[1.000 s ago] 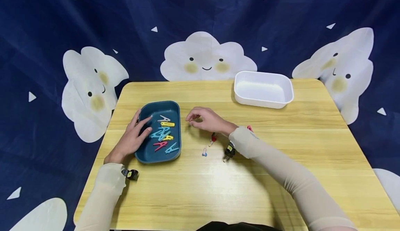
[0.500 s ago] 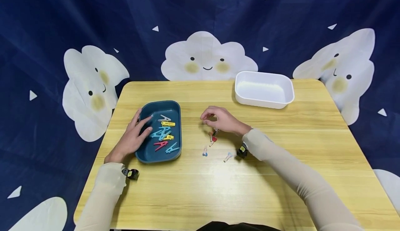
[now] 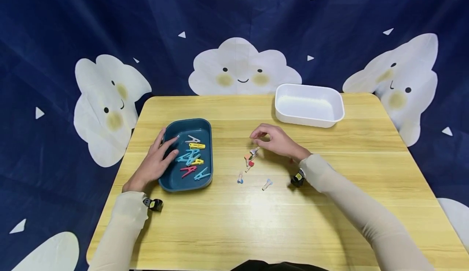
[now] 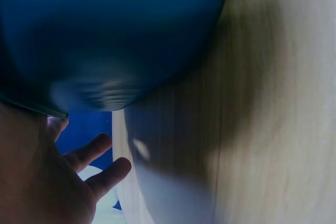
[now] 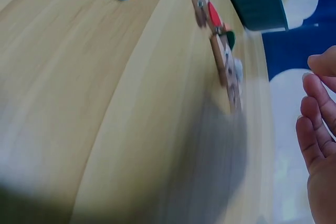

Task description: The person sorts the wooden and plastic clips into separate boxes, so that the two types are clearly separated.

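- Head: left hand (image 3: 154,163) flat, fingers straight on blue tray (image 3: 172,181) rim; right hand (image 3: 276,141) loosely curled, holding nothing, above small wooden pegs (image 3: 250,158). White tub (image 3: 309,104) far right on table (image 3: 234,222); cloud backdrop.
- Left wrist: tray wall (image 4: 110,30) fills view.
- Right wrist: pegs (image 5: 223,59) lie apart from fingers (image 5: 315,129).

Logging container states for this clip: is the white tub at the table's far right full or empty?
Empty. The head view shows the white tub with a bare white floor; the clips lie in the blue tray and on the table.
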`<state>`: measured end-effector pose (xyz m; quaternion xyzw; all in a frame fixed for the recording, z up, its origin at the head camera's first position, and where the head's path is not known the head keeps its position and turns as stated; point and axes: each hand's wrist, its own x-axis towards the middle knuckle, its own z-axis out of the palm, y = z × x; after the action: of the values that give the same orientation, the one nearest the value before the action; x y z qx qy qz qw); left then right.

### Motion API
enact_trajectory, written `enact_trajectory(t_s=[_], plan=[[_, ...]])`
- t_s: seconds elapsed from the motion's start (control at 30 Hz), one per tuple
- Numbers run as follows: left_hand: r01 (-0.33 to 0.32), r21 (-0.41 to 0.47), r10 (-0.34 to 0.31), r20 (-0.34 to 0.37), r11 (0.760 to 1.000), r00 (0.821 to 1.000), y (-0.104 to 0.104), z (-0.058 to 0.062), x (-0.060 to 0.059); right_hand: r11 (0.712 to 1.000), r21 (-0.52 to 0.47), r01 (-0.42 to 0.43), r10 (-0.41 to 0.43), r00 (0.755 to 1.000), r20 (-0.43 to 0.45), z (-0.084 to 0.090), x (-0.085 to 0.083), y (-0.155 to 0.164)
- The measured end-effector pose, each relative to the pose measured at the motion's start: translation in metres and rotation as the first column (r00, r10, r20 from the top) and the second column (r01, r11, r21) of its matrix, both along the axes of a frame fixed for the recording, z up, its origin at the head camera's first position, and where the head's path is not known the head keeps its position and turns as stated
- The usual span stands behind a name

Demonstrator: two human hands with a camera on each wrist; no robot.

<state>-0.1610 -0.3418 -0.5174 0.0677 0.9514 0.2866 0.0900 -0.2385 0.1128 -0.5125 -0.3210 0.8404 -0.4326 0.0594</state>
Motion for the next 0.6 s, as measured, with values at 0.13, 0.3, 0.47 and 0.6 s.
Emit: enact_trajectory(t_s=[0.13, 0.3, 0.47, 0.6], plan=[[-0.002, 0.003, 0.002, 0.003, 1.000, 1.000, 0.000, 0.001, 0.001, 0.999, 0.007, 0.040, -0.040, 0.999, 0.003, 0.000, 0.001, 0.016], [0.000, 0.010, 0.000, 0.003, 1.000, 1.000, 0.002, 0.002, 0.002, 0.996, 0.007, 0.087, -0.087, 0.996, 0.035, 0.000, 0.004, 0.035], [0.002, 0.019, -0.002, -0.006, 1.000, 1.000, 0.002, 0.003, 0.002, 0.992, 0.004, 0.124, -0.124, 0.991, 0.044, -0.002, 0.008, 0.053], [0.002, 0.021, -0.002, -0.005, 1.000, 1.000, 0.003, 0.003, 0.002, 0.988, 0.014, 0.152, -0.152, 0.988, 0.020, -0.003, 0.011, 0.067]])
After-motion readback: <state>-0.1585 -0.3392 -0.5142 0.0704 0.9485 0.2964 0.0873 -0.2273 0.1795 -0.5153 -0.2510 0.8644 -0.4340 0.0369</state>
